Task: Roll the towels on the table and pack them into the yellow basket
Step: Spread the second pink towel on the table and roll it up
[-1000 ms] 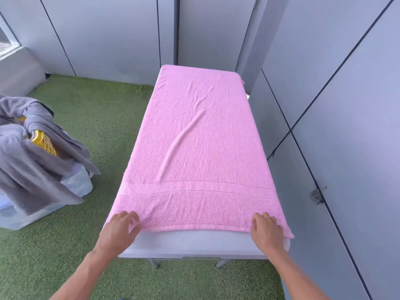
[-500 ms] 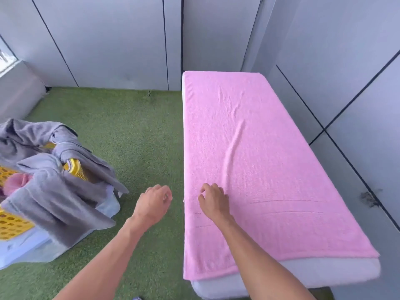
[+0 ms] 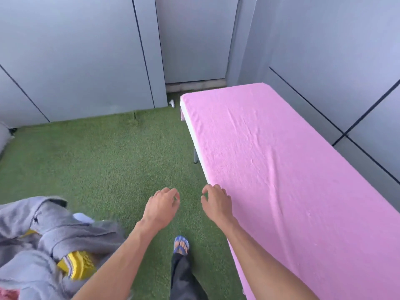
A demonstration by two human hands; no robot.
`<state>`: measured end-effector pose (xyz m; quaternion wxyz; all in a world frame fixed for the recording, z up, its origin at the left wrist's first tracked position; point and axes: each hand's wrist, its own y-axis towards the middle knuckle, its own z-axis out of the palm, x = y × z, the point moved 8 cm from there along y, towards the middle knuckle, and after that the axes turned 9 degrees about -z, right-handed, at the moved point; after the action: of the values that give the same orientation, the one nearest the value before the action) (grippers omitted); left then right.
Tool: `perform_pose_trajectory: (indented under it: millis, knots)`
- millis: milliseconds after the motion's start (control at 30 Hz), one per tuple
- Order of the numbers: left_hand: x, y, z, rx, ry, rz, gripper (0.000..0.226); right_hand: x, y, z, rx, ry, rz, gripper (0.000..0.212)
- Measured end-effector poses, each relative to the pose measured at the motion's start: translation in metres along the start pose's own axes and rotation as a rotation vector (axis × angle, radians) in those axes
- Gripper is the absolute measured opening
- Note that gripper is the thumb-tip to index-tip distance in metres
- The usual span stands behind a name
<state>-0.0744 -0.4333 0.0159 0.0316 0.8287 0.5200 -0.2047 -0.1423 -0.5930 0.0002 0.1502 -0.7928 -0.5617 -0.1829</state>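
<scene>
A pink towel point(image 3: 281, 165) lies spread flat over the whole table point(image 3: 195, 137), with a few shallow creases along its middle. My right hand point(image 3: 216, 202) hovers at the towel's near left edge with fingers loosely bent, and whether it touches the cloth is unclear. Just left of it, my left hand point(image 3: 161, 207) hangs over the grass with relaxed fingers and holds nothing. The yellow basket point(image 3: 76, 266) stands at the lower left, mostly buried under grey towels point(image 3: 39, 239).
Green artificial grass point(image 3: 97, 159) covers the floor left of the table. Grey panelled walls point(image 3: 75, 57) close in behind and to the right. My foot in a blue sandal point(image 3: 181, 245) stands beside the table. A pink-red cloth point(image 3: 7, 294) peeks out at the bottom left corner.
I have stepped from the table's end round to its left long side. Both hands left the towel's short hem and now hang near the left edge; the basket slid lower left.
</scene>
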Motion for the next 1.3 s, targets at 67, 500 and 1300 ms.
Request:
perform_pose_trajectory:
  millis: [67,500,1300]
  knots:
    - [0.005,0.063,-0.014,0.017,0.013,0.024,0.019,-0.001,0.054,-0.001,-0.022,0.004,0.032,0.017]
    - [-0.003,0.412,-0.075,0.017,0.125,0.197,0.026,-0.009,0.333,-0.024,-0.028,-0.036,0.232,0.030]
    - [0.008,0.691,-0.052,0.303,0.229,0.722,0.017,0.026,0.531,0.033,0.043,-0.139,0.444,0.013]
